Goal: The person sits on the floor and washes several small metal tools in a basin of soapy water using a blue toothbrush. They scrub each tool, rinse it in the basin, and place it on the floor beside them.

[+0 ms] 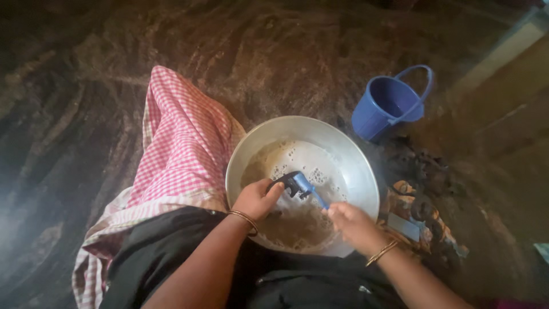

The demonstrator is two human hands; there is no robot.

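Observation:
A wide metal basin (349, 157) of foamy, murky water sits on the floor in front of me. My left hand (257, 198) grips a small dark object (291, 182) over the water. My right hand (353, 224) holds a blue brush (309, 189), whose head rests against that dark object. A thin bangle circles each wrist. What the dark object is cannot be told.
A blue plastic bucket (389, 103) with a handle stands beyond the basin at the right. A pink checked cloth (177, 154) covers my left leg. Dark clutter and a patterned cloth (426, 220) lie on the floor right of the basin. The floor is dark and streaked.

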